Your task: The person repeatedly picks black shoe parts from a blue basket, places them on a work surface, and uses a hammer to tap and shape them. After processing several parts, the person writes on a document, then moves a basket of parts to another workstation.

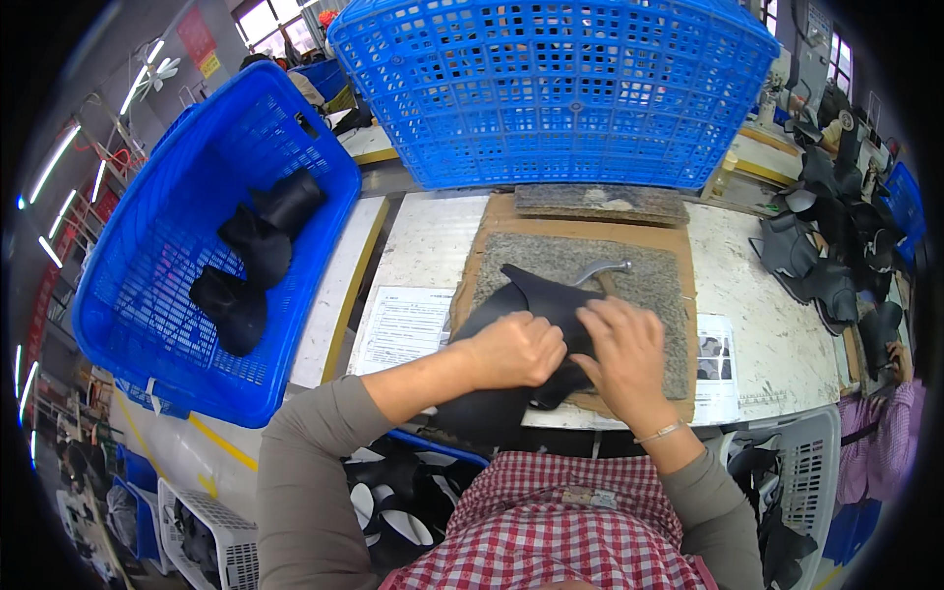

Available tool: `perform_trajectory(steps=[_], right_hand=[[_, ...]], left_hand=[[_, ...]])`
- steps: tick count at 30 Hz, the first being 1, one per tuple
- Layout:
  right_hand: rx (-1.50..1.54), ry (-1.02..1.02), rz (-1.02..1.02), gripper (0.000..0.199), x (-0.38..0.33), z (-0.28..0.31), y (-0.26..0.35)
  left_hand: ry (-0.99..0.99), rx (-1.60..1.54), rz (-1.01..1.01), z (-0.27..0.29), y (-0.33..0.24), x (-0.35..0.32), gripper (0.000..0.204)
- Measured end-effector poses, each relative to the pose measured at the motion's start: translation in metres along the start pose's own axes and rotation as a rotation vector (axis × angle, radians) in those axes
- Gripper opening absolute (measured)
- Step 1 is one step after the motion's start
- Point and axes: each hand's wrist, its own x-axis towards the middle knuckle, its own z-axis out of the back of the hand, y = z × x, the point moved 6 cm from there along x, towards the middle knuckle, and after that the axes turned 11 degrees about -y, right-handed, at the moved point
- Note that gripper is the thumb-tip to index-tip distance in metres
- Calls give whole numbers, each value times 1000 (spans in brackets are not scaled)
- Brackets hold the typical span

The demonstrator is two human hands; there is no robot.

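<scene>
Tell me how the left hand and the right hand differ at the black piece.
The left hand is curled into a fist; the right hand has its fingers more extended, thumb apart.
The left wrist shows no band, while the right wrist wears a thin bracelet.
The right hand is nearer the hammer than the left.
Both are bare and at the black piece.

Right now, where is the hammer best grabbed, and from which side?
Likely by the wooden handle, from the near side: it runs back from the curved head. The right hand hides the rest, so should clear first.
</scene>
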Motion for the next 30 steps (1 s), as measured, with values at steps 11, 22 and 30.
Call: perform_trajectory(steps=[11, 22, 30], right_hand=[[104, -113, 287, 33, -13, -4, -37], [10, -224, 102, 34, -25, 6, -96], [6, -184, 42, 47, -25, 23, -126]], left_hand=[[290, -112, 769, -25, 1, 6, 94], [335, 276, 263, -58, 18, 85, 48], [157, 358, 272, -64, 26, 96, 56]])
